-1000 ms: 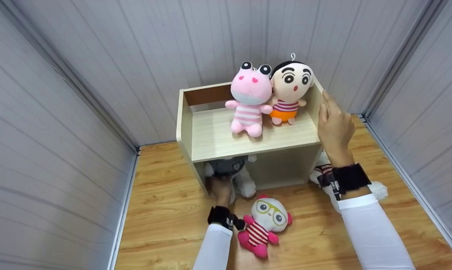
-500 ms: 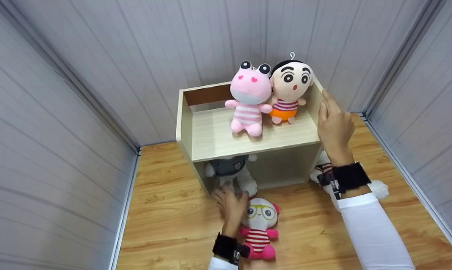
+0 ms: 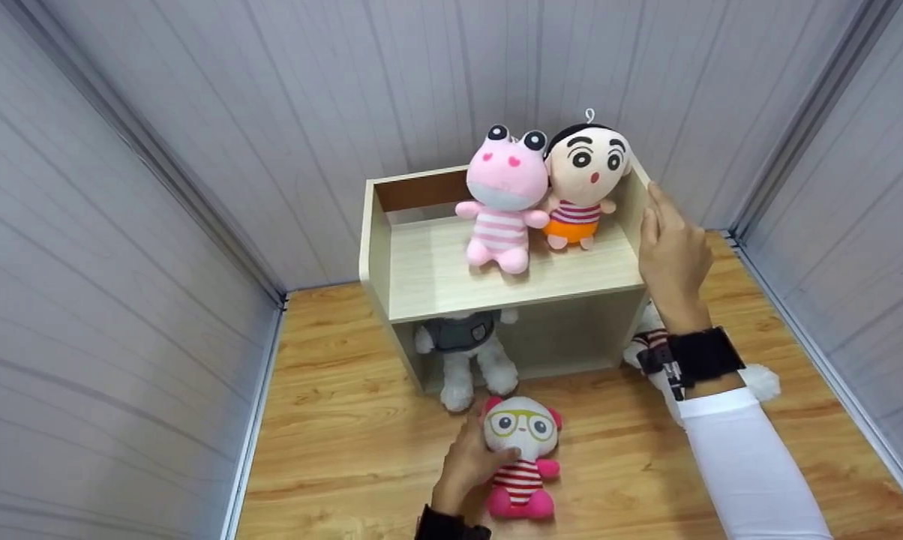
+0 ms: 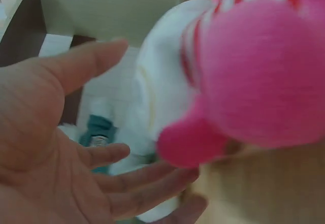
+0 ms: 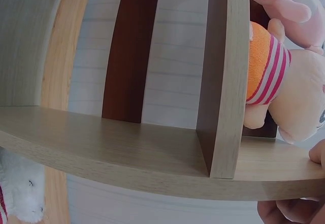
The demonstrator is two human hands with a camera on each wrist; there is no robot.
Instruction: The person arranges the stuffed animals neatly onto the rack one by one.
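My left hand (image 3: 468, 459) is at a plush panda (image 3: 521, 427) with yellow glasses, a red-striped top and pink limbs, lying on the floor before the shelf. Its thumb overlaps the panda's chin; in the left wrist view the fingers are spread beside the toy, not curled round it. With my right hand (image 3: 675, 259) I grip the right side panel (image 5: 152, 158) of a small wooden shelf (image 3: 451, 300), thumb inside, fingers outside. On the upper board sit a pink frog plush (image 3: 505, 202) and a boy doll (image 3: 583, 187) in orange shorts.
A white plush (image 3: 470, 360) in a grey top sits at the left of the lower compartment, feet at its front edge. Another white plush (image 3: 760, 382) lies right of the shelf, partly behind my right arm. Panelled walls (image 3: 121, 262) rise on three sides.
My left hand has left the grey-topped plush in the lower compartment and moved back to the panda. The panda has turned more upright in view. My right hand stays on the panel.
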